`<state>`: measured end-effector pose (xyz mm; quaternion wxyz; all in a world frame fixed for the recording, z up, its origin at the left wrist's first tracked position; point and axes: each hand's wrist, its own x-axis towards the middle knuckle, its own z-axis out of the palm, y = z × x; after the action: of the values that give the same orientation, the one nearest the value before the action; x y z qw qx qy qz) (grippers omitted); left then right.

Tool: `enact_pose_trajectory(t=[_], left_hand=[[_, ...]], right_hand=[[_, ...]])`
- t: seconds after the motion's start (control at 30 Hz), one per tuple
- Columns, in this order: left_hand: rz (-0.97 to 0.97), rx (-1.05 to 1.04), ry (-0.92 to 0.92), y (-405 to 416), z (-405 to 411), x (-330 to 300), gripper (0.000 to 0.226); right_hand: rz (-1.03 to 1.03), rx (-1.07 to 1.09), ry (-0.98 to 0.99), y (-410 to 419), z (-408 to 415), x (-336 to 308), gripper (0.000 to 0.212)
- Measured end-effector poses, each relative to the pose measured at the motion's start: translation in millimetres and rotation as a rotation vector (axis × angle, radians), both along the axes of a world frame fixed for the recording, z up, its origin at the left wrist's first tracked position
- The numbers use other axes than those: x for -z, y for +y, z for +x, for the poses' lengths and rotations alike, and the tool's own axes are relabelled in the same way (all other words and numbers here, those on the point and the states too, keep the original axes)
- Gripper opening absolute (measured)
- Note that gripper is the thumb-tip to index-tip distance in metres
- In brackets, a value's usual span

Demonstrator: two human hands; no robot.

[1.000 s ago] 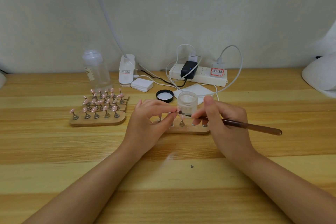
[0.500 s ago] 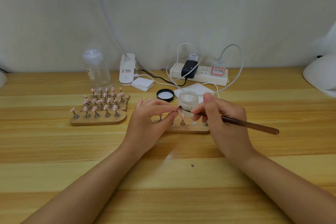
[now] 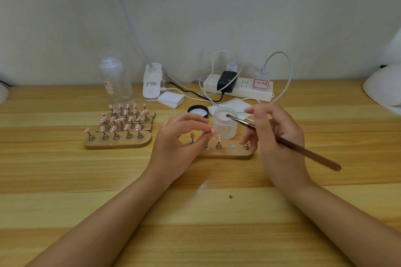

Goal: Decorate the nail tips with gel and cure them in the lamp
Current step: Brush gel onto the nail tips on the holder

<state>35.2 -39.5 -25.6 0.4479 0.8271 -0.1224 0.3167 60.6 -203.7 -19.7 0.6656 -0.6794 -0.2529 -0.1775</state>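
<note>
A wooden stand (image 3: 225, 153) lies mid-table with small metal pegs on it. My left hand (image 3: 180, 143) pinches a pink nail tip (image 3: 217, 134) with white dots, held just above the stand. My right hand (image 3: 275, 136) grips a brown brush (image 3: 303, 151). The brush's tip dips into the open frosted gel jar (image 3: 224, 123) behind the stand. The white curing lamp (image 3: 384, 91) sits at the far right edge, partly cut off.
Three wooden stands (image 3: 118, 142) full of pink nail tips sit to the left. The jar's black lid (image 3: 198, 111), white pads (image 3: 170, 99), a clear bottle (image 3: 116, 81), a clip lamp base (image 3: 152, 84) and a power strip (image 3: 238, 88) with cables line the back.
My right hand lifted the brush away from the nail tip and moved its tip up into the gel jar. My left hand kept holding the tip.
</note>
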Motion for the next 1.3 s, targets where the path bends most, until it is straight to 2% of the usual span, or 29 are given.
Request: enact_pose_trajectory(t=[0.1,0.23,0.37,0.5,0.7,0.83,0.97,1.13,1.3], left_hand=[[-0.026,0.002,0.028,0.4,-0.3,-0.1,0.009],[-0.023,-0.007,0.052,-0.1,-2.5,0.2,0.005],[-0.025,-0.026,0.068,-0.6,-2.5,-0.7,0.005],[-0.030,-0.026,0.075,-1.4,-3.3,-2.7,0.009],[-0.021,-0.038,0.084,-1.0,-3.2,-3.3,0.018],[-0.018,-0.037,0.079,-1.1,-2.5,-2.2,0.011],[-0.014,-0.031,0.074,-1.1,-2.5,-2.2,0.011],[-0.003,-0.027,0.073,-0.6,-2.0,-2.1,0.012],[0.001,-0.029,0.080,-1.1,-2.1,-3.2,0.013]], right_hand=[[-0.055,-0.027,-0.007,0.5,-2.0,1.4,0.002],[-0.230,0.012,-0.189,1.3,-5.0,2.2,0.005],[-0.254,0.022,-0.235,1.2,-5.9,4.4,0.024],[-0.287,0.033,-0.271,3.0,-4.6,6.5,0.029],[-0.277,0.009,-0.305,3.2,-3.9,10.0,0.031],[-0.212,-0.015,-0.301,2.0,-4.7,12.6,0.039],[-0.135,-0.002,-0.256,2.7,-4.1,12.1,0.036],[-0.200,0.009,-0.178,4.6,-3.9,10.6,0.033],[-0.197,0.003,-0.199,4.8,-3.8,12.5,0.038]])
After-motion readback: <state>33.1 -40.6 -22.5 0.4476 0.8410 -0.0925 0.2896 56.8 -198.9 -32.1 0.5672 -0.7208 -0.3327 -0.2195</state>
